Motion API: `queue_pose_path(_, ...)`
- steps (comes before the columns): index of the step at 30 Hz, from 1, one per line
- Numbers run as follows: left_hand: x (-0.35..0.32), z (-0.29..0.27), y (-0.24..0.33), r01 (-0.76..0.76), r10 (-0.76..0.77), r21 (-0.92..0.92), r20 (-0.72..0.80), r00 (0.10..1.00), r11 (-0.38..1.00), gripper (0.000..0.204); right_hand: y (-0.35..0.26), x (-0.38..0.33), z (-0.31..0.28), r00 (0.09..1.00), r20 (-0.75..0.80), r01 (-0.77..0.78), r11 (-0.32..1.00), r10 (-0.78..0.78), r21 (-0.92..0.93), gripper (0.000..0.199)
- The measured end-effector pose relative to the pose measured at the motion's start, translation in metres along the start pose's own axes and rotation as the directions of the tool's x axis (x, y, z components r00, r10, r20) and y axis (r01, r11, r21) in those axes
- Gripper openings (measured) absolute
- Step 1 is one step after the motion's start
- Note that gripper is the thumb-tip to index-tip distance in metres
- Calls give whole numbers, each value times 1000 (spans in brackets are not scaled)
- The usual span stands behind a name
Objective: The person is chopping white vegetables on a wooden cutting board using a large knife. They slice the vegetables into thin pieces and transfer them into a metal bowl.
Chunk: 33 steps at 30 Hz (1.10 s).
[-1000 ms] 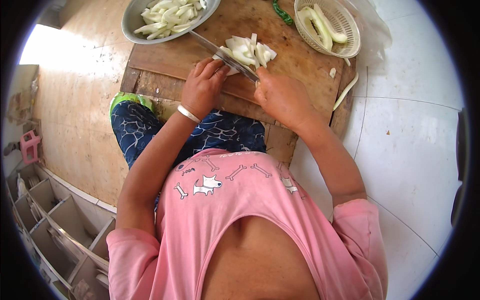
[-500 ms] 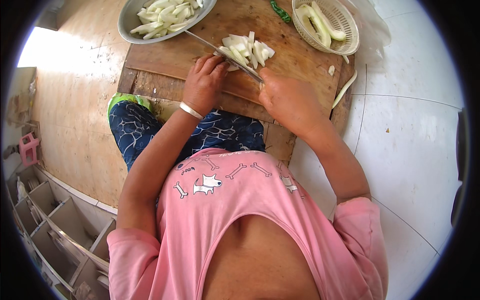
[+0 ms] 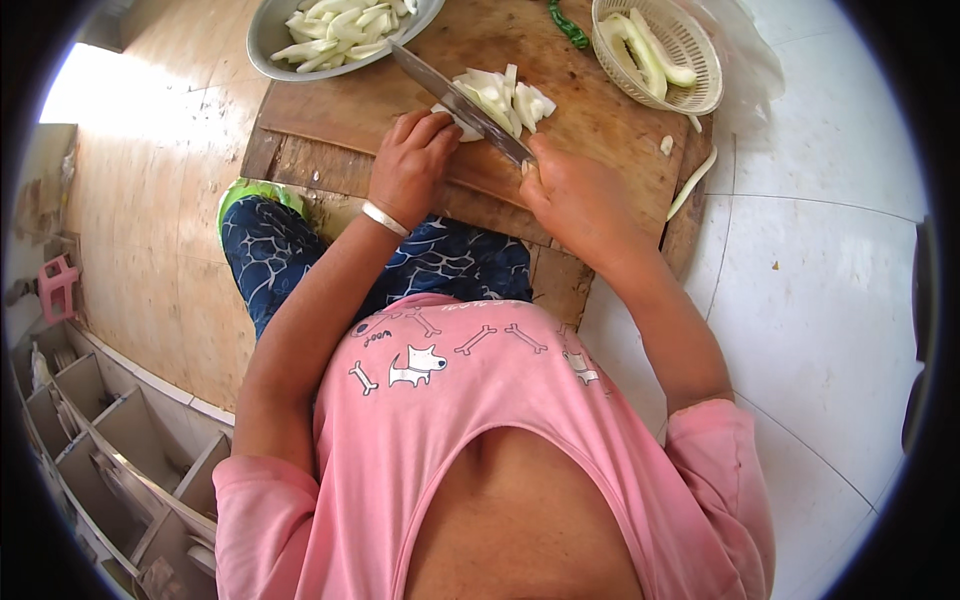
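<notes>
My right hand [image 3: 580,195] is closed round the handle of a kitchen knife [image 3: 462,105], whose blade slants up and to the left with its broad side showing. Curled fingers of my left hand [image 3: 412,165] press a pale vegetable piece [image 3: 468,128] onto the wooden cutting board [image 3: 345,112], right beside the blade. Most of that piece is hidden by the fingers and knife. Just beyond the blade lies a small heap of cut pale green-white vegetable slices [image 3: 508,97].
A metal bowl [image 3: 262,50] of similar slices stands at the far left of the board. On the far right is a cream plastic basket [image 3: 712,75] with long vegetable pieces, near a green pepper [image 3: 568,25]. A pale peel strip [image 3: 692,184] lies along the right edge.
The knife blade has rolled so that more of its flat side shows, and it sits slightly higher and farther right. My left hand stays on the vegetable piece.
</notes>
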<state>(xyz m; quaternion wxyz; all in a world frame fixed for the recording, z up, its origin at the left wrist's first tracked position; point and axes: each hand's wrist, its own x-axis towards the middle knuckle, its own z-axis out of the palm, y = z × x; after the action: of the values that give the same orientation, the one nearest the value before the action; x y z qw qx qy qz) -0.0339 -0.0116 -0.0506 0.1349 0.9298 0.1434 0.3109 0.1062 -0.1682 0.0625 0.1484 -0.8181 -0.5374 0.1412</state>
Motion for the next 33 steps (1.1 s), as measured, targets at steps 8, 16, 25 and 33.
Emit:
queue_pose_path(8, -2, 0, -2, 3, -3, -3, 16, 1000, 1000, 26, -5, 2, -10, 993, 100, 65, 994, -57, -87, 18)
queue_pose_path(16, -2, -5, -2, -25, 25, -15, 14, 1000, 1000, 25, 3, 13, 8, 997, 75, 32, 999, -30, -17, 18)
queue_pose_path(25, 3, 3, -2, 0, 1, -67, 15, 1000, 998, 26, -1, 3, -11, 998, 69, 7, 1000, -5, -28, 18)
queue_pose_path(33, 3, 3, -3, -14, 16, -69, 28, 999, 998, 25, -4, 15, -6, 988, 156, -11, 999, 15, -30, 16)
